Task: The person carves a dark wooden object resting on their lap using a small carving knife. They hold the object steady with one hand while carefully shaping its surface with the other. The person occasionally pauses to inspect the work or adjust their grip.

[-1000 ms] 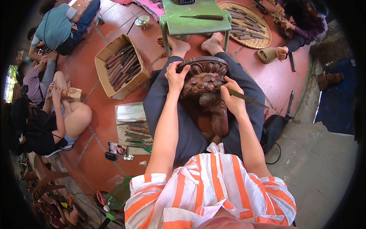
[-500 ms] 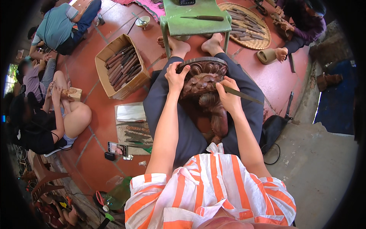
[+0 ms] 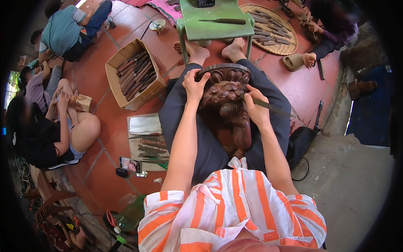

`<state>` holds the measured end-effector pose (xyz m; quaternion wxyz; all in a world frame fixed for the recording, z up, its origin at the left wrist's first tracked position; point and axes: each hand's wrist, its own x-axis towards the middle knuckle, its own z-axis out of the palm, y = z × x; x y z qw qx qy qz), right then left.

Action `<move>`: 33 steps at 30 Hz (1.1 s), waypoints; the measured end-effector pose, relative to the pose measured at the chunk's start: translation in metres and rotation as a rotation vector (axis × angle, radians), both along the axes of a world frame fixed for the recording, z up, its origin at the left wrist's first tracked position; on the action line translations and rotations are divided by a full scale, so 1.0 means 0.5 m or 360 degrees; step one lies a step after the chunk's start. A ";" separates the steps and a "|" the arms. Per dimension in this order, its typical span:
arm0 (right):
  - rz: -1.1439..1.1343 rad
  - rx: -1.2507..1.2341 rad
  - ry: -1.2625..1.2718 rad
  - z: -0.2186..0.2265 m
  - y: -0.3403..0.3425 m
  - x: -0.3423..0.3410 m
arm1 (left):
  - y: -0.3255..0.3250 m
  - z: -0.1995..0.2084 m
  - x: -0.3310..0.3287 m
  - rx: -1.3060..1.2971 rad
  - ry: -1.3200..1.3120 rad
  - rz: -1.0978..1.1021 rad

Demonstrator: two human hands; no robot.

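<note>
Between my knees stands a dark brown carved wooden piece, with rounded scales on its upper part and a curved leg below. My left hand grips its upper left edge, thumb on the carved face. A flat, narrow metal file is pinched in my right hand at the right side of the carving. The file's long end sticks out to the lower right; its other end meets the carved scales, where my fingers partly hide it.
A cardboard box of wooden-handled tools stands left, near a mat with files and a phone. Ahead, a green stool bears a knife-like tool. A woven tray of tools lies beyond. Other people sit left and far right.
My right hand and the file have shifted slightly right and toward me along the carving. My left hand keeps its grip in the same place.
</note>
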<state>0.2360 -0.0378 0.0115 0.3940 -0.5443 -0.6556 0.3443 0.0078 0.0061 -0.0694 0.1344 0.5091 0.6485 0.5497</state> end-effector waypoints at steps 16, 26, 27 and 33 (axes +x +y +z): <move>-0.0034 -0.0004 -0.0117 0.011 0.002 -0.026 | -0.003 0.000 0.000 -0.0006 -0.0015 0.0003; -0.0093 0.0175 -0.0213 -0.004 -0.002 -0.026 | 0.000 -0.001 0.005 -0.0002 -0.0018 -0.0008; -0.0071 0.0138 -0.0177 -0.002 0.000 -0.028 | -0.001 -0.002 0.002 -0.0009 -0.0017 -0.0001; -0.0046 -0.0188 0.0163 0.002 0.003 -0.003 | -0.002 0.000 -0.003 0.0007 0.0023 0.0009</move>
